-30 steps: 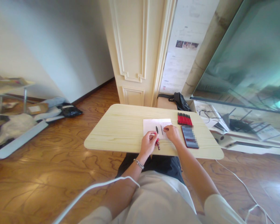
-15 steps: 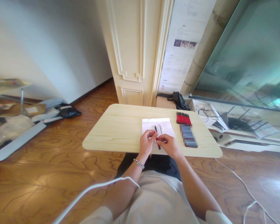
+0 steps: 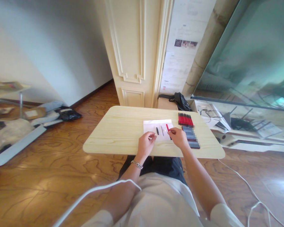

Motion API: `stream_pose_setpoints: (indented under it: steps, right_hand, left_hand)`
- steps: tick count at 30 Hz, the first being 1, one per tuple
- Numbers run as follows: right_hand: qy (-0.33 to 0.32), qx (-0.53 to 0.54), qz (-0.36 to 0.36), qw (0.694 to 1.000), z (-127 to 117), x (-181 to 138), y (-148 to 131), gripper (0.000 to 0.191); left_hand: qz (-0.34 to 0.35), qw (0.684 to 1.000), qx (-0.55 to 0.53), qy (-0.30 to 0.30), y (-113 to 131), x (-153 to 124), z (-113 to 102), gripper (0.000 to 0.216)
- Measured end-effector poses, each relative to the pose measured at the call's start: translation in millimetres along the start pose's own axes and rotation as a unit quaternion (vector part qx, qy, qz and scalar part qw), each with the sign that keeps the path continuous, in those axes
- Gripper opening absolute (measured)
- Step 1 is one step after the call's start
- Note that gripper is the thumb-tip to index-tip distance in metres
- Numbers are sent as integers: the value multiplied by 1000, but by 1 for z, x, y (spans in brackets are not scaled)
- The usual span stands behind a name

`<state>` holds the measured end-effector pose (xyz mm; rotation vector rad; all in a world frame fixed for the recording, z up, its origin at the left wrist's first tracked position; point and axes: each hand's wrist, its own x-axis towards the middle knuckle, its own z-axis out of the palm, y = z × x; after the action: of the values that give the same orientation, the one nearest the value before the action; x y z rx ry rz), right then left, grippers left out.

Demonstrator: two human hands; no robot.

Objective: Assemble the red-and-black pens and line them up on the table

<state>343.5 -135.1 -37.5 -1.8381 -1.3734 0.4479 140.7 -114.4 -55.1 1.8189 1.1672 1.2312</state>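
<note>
My right hand [image 3: 178, 137] pinches a red pen barrel [image 3: 167, 127] with a dark end, at the right side of a white sheet of paper [image 3: 148, 126]. My left hand [image 3: 146, 144] is at the paper's lower left, its fingers curled and the thumb close to the index finger; whatever they hold, if anything, is too small to make out. Between the hands, a short black pen part [image 3: 157, 130] and a thin dark refill [image 3: 162, 131] lie apart on the paper. A small pale piece beside the refill is too blurred to name.
On the pale wooden table [image 3: 113, 132], a row of several red and black pens [image 3: 186, 119] lies at the right. Below it is a phone-like dark item [image 3: 190, 137], partly blurred out. A white cable [image 3: 94, 190] crosses by my left forearm.
My hands have moved apart. The right hand has carried the red barrel to the paper's right side; the left hand has drawn back slightly to the left, off the barrel.
</note>
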Motion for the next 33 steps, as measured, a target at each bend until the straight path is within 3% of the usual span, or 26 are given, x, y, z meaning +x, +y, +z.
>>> stream_pose_setpoints:
  steps: [7,13,18,25,33]
  right_hand:
    - [-7,-227,-37,973,14,25,6,21]
    - [11,-256,-55,965,27,25,14,23]
    - [26,-222,-55,973,23,20,11,28]
    - [119,-72,-39,989,20,-18,8,33]
    - [169,101,37,980,18,-26,14,49]
  left_hand:
    - [76,979,188,-20,-19,3,-3,10]
    - [76,972,218,-39,-24,4,-3,10]
    - [71,972,221,-37,-24,6,-6,10]
    - [49,974,219,-35,-25,7,-17,9]
    - [24,995,75,55,1,3,-10,15]
